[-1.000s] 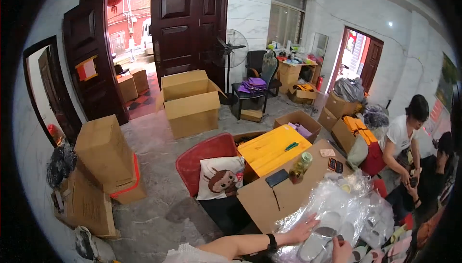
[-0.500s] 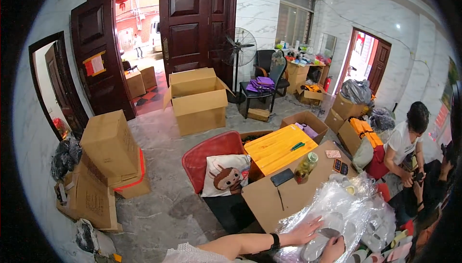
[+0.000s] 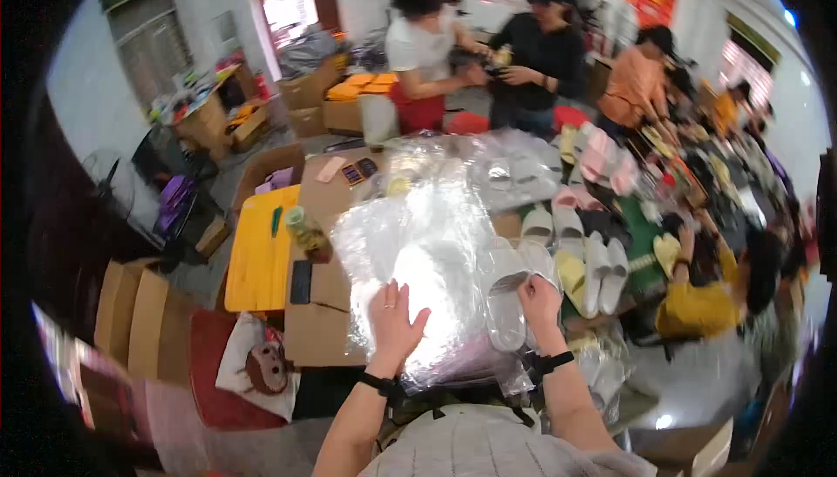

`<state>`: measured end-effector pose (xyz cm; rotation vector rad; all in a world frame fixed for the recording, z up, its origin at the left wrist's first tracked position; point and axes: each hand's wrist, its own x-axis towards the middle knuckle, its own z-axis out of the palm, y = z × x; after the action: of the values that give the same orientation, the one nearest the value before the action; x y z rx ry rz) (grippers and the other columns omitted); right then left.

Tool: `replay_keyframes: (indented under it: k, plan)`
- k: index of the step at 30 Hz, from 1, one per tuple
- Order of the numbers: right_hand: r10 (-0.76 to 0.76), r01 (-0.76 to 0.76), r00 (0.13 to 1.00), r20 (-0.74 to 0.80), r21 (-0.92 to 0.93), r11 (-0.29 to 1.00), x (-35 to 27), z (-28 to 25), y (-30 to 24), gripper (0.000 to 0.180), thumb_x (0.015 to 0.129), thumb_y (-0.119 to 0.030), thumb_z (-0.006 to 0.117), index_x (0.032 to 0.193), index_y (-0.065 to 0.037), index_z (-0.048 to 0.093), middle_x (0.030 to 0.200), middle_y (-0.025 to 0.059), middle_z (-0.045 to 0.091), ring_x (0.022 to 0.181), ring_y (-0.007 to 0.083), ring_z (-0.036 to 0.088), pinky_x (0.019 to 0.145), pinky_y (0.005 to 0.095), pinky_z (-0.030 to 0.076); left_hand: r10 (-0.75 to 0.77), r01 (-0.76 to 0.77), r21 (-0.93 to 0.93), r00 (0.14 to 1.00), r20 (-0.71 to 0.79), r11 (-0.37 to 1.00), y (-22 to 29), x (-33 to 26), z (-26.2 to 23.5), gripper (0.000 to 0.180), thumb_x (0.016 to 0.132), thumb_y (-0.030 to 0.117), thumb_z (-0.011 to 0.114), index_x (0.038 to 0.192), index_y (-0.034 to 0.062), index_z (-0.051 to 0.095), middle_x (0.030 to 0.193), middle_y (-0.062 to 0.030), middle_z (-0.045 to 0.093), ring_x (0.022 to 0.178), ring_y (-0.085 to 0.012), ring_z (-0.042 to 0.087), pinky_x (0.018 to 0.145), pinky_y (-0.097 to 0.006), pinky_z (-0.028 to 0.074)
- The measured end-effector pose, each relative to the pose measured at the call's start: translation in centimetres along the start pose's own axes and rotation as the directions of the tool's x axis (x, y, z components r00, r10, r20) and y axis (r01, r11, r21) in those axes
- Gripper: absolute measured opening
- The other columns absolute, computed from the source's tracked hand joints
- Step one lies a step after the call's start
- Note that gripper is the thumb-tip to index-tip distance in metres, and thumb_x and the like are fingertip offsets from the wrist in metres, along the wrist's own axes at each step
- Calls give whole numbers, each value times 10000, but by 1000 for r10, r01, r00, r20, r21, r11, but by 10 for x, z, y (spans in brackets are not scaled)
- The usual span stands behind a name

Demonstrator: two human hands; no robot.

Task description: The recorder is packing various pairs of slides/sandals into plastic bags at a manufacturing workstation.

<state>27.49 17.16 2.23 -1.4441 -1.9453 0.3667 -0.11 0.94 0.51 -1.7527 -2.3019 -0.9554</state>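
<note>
My left hand (image 3: pixel 397 324) lies spread and flat on a stack of clear plastic bags (image 3: pixel 414 250), which glare strongly in the light. To its right is a pair of light grey slide slippers (image 3: pixel 506 307), side by side on the edge of the plastic. My right hand (image 3: pixel 542 307) is closed at the strap of the right-hand slipper, its fingertips partly hidden. Just beyond, another grey pair (image 3: pixel 521 179) rests in clear plastic. More slippers in white (image 3: pixel 598 268) and yellow (image 3: pixel 571 275) stand right of my right hand.
A cardboard-topped table (image 3: pixel 318 337) holds a phone (image 3: pixel 301 282), a green-tinted bottle (image 3: pixel 305 228) and a calculator (image 3: pixel 352 174). A yellow board (image 3: pixel 259 250) adjoins it. Two people stand across the table; others work along the right, one in yellow (image 3: pixel 702 307) close by. A red chair (image 3: pixel 218 372) is at left.
The view has swung right, bringing more co-workers and slippers into sight. My left hand, which was by the grey slippers, now lies on the plastic bags; my right hand stays at the slippers.
</note>
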Motion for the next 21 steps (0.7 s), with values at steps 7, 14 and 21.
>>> replay_keyframes:
  k: [7,14,21]
  plan:
    - [317,-329,943,-104,-126,936,-88,-67,135,290,851,-303,671,783,-33,589,756,191,642,746,422,629,656,506,482,-50,44,46,991,122,998,1,-7,0,703,891,337,694,1456,-10,460,1558,-243,376,1460,-413,289,1184,-544,194]
    - [695,-669,701,-161,-486,562,-200,-114,255,280,846,-319,660,871,-40,657,869,188,696,819,384,681,728,497,537,-6,0,36,985,170,999,0,-3,1,685,941,340,644,1495,9,414,1574,-228,352,1470,-406,271,1195,-528,192]
    - [709,-635,682,-181,-627,451,-247,-93,345,265,864,-299,643,853,-41,703,864,184,713,827,403,690,752,511,553,2,-9,35,983,182,999,9,1,0,648,951,302,632,1495,23,418,1582,-205,346,1459,-404,293,1193,-518,212]
